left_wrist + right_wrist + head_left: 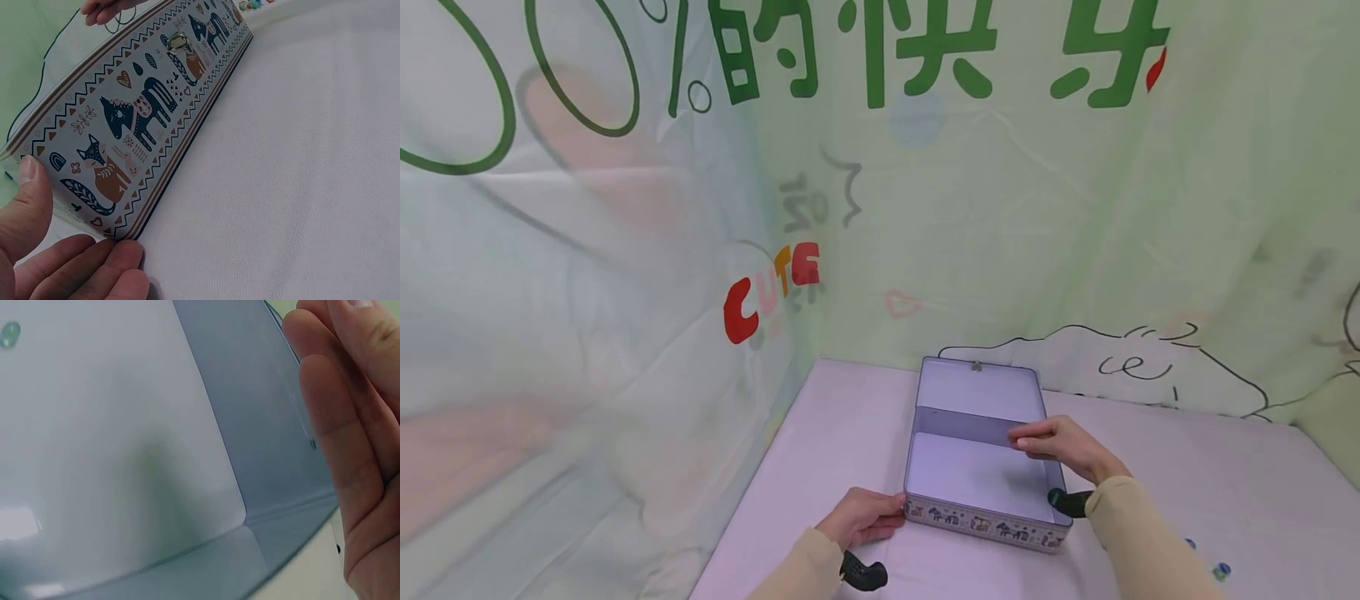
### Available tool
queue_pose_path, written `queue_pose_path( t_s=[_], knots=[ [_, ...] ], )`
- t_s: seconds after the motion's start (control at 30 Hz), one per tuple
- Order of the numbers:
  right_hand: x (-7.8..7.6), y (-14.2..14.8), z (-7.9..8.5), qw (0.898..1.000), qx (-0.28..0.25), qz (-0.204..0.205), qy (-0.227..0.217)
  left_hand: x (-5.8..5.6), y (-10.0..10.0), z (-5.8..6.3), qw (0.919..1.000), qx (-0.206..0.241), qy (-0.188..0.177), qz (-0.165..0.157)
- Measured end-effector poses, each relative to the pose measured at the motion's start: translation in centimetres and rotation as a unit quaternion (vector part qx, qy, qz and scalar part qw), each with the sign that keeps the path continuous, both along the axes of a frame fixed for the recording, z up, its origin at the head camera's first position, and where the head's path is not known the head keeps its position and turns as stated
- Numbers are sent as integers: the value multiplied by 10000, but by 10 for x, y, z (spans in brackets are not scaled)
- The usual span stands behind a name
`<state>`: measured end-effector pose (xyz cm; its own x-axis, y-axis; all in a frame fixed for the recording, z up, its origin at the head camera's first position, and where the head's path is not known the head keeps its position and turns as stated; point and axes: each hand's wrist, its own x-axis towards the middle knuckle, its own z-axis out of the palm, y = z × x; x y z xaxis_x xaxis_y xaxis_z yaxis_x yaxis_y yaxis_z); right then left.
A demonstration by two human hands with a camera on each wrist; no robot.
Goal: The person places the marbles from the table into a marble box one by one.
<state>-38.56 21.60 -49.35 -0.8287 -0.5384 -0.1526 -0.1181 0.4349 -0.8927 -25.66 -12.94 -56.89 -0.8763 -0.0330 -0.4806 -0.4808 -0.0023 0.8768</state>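
Note:
A shallow tin box point(981, 473) stands on the table with its hinged lid point(981, 387) tilted back, away from me. Animal patterns and a small metal clasp point(179, 42) decorate its front. My left hand point(868, 513) holds the front left corner, thumb high on the side and fingers low by the base. Above the box's right part hovers my right hand point(1070, 446), its fingers fairly straight and close together, with nothing visible in them. A small green glass bead point(10, 334) shows over the box's pale floor in the right wrist view.
Small glass beads point(1222, 572) lie on the white tablecloth point(1157, 483), right of the box. Printed curtains point(1000, 233) hang behind and to the left of the table. Dark wrist straps point(863, 573) show below my hands.

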Motion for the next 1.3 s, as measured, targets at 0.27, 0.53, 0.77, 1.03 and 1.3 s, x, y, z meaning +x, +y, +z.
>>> queue_pose_path(
  t_s=[0.27, 0.53, 0.77, 1.03, 1.3],
  knots=[
    [11, 50, -2, 9998, 79, -187, -3, 3, 1, 1, 9999, 85, 21, -105],
    [26, 113, -7, 9975, 392, -553, -222, 4, 0, -2, 9996, 177, 166, -165],
    [42, 173, -23, 9914, 446, -985, -742, 4, -3, -3, 9995, 196, 166, -170],
    [67, 215, -48, 9728, 758, -1890, -1103, 3, -4, -3, 9996, 209, 58, -157],
    [86, 237, -59, 9572, 703, -2489, -1297, 3, 1, -2, 9997, 120, 33, -222]
  ],
)
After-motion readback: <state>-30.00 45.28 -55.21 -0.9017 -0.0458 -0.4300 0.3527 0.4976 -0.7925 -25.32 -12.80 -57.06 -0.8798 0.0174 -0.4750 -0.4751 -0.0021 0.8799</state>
